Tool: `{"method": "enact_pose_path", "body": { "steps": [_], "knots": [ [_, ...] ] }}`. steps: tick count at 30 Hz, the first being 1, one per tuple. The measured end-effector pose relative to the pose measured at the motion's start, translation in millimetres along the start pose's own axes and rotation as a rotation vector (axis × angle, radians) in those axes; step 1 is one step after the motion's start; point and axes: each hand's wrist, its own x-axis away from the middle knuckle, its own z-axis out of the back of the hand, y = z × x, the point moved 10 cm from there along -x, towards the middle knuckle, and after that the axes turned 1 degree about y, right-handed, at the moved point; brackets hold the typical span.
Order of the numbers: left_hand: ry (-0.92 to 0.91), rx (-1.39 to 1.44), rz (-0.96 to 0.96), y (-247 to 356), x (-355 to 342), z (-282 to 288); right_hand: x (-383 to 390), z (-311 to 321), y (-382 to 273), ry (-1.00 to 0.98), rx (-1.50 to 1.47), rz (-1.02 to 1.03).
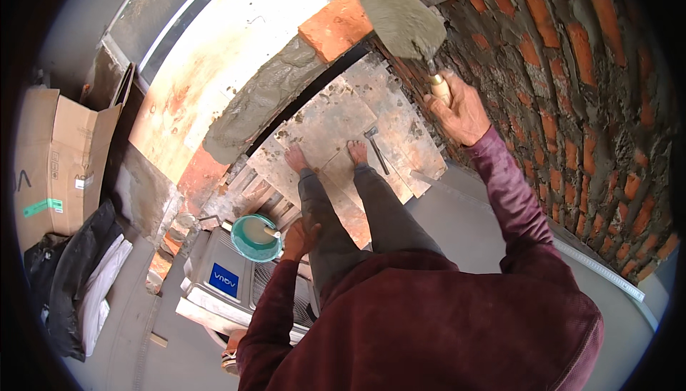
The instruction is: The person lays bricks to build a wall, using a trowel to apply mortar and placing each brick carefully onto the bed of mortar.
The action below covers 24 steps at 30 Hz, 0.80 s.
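My right hand (457, 109) is closed on the wooden handle of a trowel (395, 14), its broad blade coated with grey mortar and raised beside the brick ledge. Orange bricks (332, 23) top that ledge, and wet mortar (264, 94) is spread along its face. My left hand (300, 237) hangs by my left thigh with loosely bent fingers apart and nothing visible in them. Just left of it is a teal bucket (249, 252) of cloudy water with a pale handled tool in it.
My bare feet stand on a stained board platform (336, 105) with a hammer-like tool (379, 152). A mortar-streaked brick wall (579, 127) rises at right. At left are cardboard boxes (68, 155), dark bags (75, 269) and a grey appliance (204, 277) below the bucket.
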Motion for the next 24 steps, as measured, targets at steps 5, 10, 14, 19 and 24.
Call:
{"method": "enact_pose_path", "body": {
  "steps": [5,10,14,19,24],
  "knots": [
    [-0.125,0.223,0.056,57.7,21.0,-33.8,61.2,-151.9,88.6,-0.186,-1.553,-0.631],
    [0.344,-0.144,-0.445,252.1,-64.1,104.8,-22.4,-199.3,112.8,-0.16,-2.06,-0.554],
    [0.654,-0.785,-0.676,365.1,-148.9,204.9,-78.2,-204.2,77.1,-0.224,-2.215,-0.482],
    [0.484,-1.162,-0.43,362.9,-224.7,223.7,-52.9,-219.6,23.2,-0.199,-2.122,-0.627],
    [0.503,-1.139,-0.512,353.9,-229.3,225.9,-15.7,-258.4,-46.5,-0.262,-2.178,-0.721]
  ]
}}
